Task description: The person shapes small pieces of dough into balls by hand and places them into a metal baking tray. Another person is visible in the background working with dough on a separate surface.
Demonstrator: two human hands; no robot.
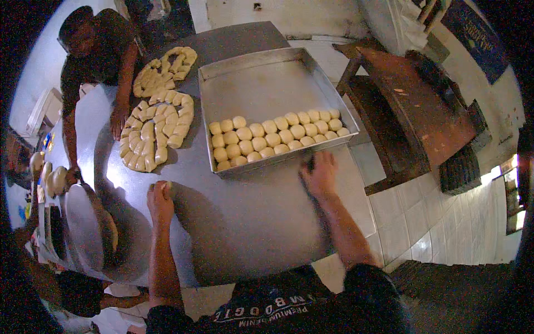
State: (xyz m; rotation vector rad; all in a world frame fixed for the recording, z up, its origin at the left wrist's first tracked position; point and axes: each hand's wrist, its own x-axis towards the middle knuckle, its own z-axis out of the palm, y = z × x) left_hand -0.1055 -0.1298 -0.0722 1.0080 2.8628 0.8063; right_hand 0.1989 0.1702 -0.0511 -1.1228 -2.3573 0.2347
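Before me on a smooth work table (258, 204) lies a rectangular metal baking tray (254, 96), its near part filled with rows of round dough balls (267, 140). My left hand (159, 200) is curled above the table, left of the tray's near corner; a bit of pale dough seems to show between its fingers, though this is hard to make out. My right hand (321, 173) is just off the tray's near edge, fingers slightly spread, holding nothing visible. Beyond my left hand, cut pieces of dough (146, 133) lie in curved strips, with another cluster (179, 62) behind them.
Across the table at the left, a co-worker (96, 54) reaches over it. Near that person's hand are a large round pale object (83, 225) and larger dough lumps (56, 181). Another person's arm (121, 299) shows at lower left. A worn wooden stand (413, 108) is at the right.
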